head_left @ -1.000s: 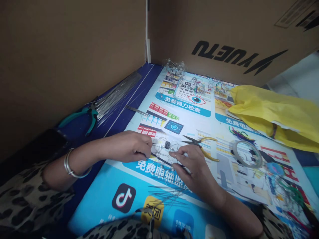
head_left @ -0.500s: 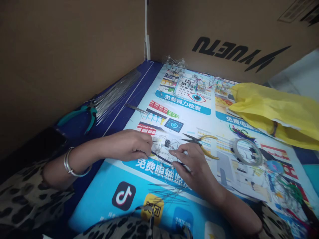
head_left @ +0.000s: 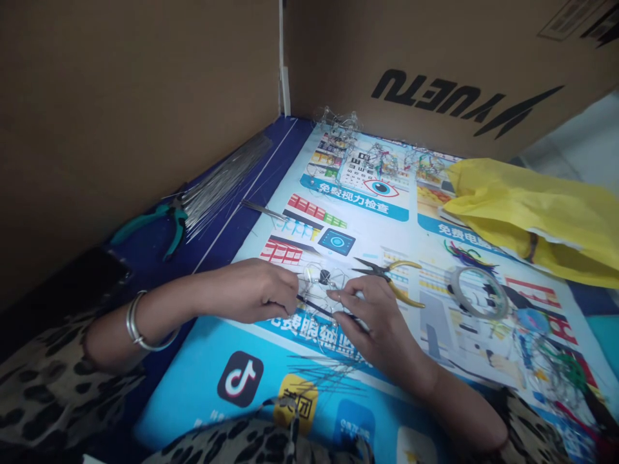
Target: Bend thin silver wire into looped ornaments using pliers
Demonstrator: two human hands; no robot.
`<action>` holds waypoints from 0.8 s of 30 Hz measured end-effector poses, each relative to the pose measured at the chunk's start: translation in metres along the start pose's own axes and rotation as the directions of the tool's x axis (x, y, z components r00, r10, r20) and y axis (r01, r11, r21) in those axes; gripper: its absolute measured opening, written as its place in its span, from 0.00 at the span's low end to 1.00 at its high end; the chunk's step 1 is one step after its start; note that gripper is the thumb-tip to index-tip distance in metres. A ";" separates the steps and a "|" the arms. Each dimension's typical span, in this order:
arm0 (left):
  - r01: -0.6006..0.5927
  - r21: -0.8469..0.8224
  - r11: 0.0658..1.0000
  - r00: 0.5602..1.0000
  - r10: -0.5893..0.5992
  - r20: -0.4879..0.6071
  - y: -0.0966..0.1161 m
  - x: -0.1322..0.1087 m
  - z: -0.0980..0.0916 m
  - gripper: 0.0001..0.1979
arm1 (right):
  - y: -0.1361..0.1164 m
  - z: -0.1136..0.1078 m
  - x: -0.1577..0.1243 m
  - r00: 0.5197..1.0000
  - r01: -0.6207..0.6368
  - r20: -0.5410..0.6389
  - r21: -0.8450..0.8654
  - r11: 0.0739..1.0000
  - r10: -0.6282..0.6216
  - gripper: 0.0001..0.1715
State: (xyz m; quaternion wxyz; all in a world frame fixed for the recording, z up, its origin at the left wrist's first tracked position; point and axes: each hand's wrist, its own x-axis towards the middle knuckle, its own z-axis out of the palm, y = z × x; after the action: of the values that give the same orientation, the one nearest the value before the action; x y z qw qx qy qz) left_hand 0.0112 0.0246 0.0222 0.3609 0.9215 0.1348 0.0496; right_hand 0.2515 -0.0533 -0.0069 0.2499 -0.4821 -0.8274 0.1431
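Observation:
A small figure of bent silver wire (head_left: 312, 278) lies between my two hands over the printed sheet. My left hand (head_left: 268, 291) is closed at the wire figure's left side, its fingertips pinched together beside the loops. On the opposite side my right hand (head_left: 370, 309) has its thumb and forefinger around the right edge of the figure, steadying it. The fine wire between the fingers is hard to make out. Just beyond my right hand lie long-nose pliers (head_left: 406, 298) with yellow handles. Several loose straight wires (head_left: 329, 377) are scattered on the sheet nearer to me.
Cutters with teal handles (head_left: 176, 235) lie at the left by a bundle of straight wires (head_left: 217, 187). A tape roll (head_left: 454, 290), a yellow bag (head_left: 541, 212) and tangled coloured wire (head_left: 561, 374) are at the right. Wire pieces (head_left: 382, 161) line the back, before cardboard walls (head_left: 411, 38).
My left hand has shifted slightly to the right and downward, its fingers curling more at the wire figure. My right hand stays nearly in place.

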 end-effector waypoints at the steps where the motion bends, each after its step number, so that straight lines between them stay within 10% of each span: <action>1: 0.004 0.007 1.000 1.000 -0.005 0.010 0.000 0.000 0.000 0.07 | 0.000 0.000 0.000 1.000 -0.003 0.006 0.001 1.000 0.003 0.13; 24: 0.086 0.043 0.995 0.940 -0.066 -0.336 -0.004 0.006 0.015 0.06 | 0.001 0.001 -0.001 1.000 -0.012 0.006 0.007 1.000 0.012 0.15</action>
State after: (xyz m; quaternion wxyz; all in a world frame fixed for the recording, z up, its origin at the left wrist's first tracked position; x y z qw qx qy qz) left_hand 0.0186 0.0192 0.0083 0.3083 0.9037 0.2308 0.1872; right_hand 0.2520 -0.0532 -0.0083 0.2482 -0.4856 -0.8248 0.1493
